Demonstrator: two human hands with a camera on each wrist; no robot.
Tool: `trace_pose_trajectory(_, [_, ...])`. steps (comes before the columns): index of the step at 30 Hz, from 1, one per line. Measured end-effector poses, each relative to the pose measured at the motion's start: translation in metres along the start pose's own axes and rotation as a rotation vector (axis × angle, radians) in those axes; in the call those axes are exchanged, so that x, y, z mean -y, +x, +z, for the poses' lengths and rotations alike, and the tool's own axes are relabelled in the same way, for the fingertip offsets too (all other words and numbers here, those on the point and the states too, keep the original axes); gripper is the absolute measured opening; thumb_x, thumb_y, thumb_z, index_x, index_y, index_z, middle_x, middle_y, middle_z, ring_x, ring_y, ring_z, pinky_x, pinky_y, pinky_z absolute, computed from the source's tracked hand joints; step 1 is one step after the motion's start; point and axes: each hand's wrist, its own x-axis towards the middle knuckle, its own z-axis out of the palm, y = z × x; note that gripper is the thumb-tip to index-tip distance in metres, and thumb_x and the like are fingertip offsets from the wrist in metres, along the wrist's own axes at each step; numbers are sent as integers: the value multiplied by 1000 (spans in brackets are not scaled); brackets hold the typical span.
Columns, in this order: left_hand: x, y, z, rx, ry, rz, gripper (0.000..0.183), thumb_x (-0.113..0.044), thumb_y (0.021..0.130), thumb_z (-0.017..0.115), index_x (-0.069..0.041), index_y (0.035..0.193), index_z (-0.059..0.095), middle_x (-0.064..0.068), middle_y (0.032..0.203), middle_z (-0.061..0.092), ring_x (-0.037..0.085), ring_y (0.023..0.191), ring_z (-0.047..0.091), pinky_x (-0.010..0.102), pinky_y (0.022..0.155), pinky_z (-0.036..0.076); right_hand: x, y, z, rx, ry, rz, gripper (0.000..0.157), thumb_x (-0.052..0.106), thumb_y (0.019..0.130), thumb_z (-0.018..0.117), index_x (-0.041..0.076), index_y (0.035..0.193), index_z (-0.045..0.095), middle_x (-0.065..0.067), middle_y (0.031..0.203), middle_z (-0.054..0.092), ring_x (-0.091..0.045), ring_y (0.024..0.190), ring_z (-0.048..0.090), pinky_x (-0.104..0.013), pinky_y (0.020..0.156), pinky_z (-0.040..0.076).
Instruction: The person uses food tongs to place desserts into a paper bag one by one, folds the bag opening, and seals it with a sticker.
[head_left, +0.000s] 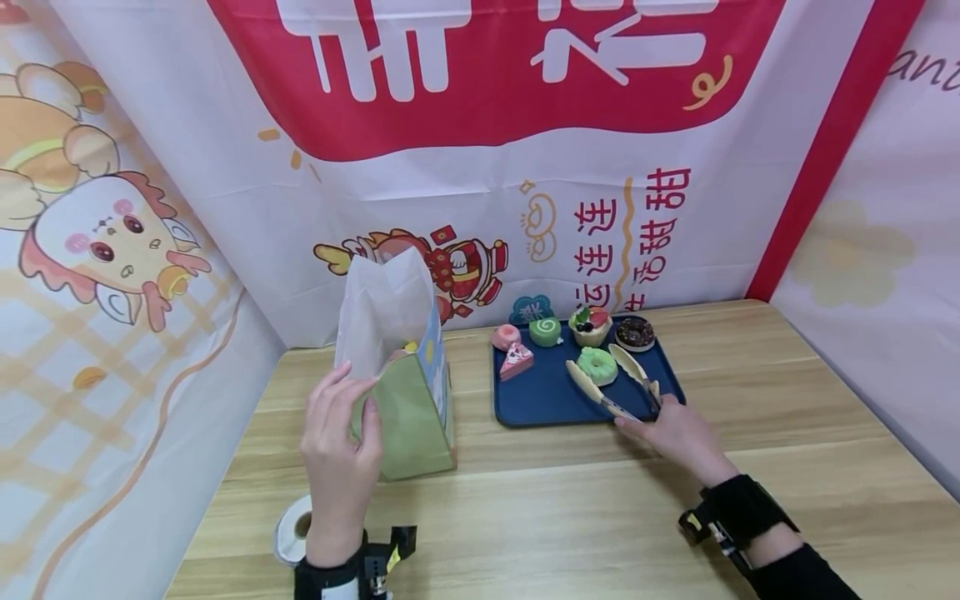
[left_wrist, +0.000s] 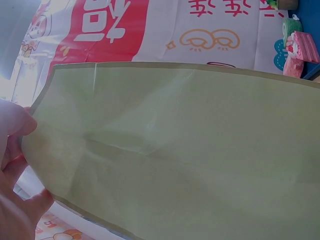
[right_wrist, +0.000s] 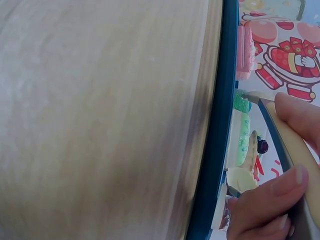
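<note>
My left hand (head_left: 341,442) holds the top edge of a green paper bag (head_left: 412,425), which stands upright with its white inside showing. In the left wrist view the bag's green side (left_wrist: 165,140) fills most of the picture, fingers at its left edge. Something pink and yellow peeks out at the bag's mouth. My right hand (head_left: 678,437) grips cream-tipped tongs (head_left: 634,367), their arms spread on either side of a green donut (head_left: 597,367) on a dark blue tray (head_left: 540,410). From the right wrist, finger and thumb press on the tongs (right_wrist: 295,145).
Also on the tray are a pink donut (head_left: 506,336), a pink cake slice (head_left: 517,361), a green swirl roll (head_left: 545,332), a fruit tart (head_left: 591,327) and a chocolate donut (head_left: 635,333). A white roll (head_left: 288,533) lies beside my left wrist. Printed cloth walls (head_left: 465,192) border the wooden table.
</note>
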Motion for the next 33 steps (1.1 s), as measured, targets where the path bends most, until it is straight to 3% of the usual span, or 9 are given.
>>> trace_pose_trajectory(17, [-2,2,-1,7,-6,7,17,6,79,56,8,92,66,23,92,67,34,111,54,36,104,44,-4,0,3,12,9,-15,101,67,79,56,-23,122,42,-38,102,57,-31,75,55,-40,56,51])
trace_pose_trajectory(26, [1,1,-1,11,-6,4,17,6,79,57,8,93,66,23,93,67,34,111,54,38,103,45,-4,-1,3,4,14,-38,95,63,82,56,-23,122,42,-37,101,58,-31,74,55,-39,55,51])
trace_pose_trajectory(33, [2,1,-1,10,-14,4,17,6,79,56,8,93,66,22,92,67,34,111,54,37,103,45,0,-4,3,-8,21,-44,87,58,83,57,-21,116,46,-22,82,57,-27,65,53,-32,46,43])
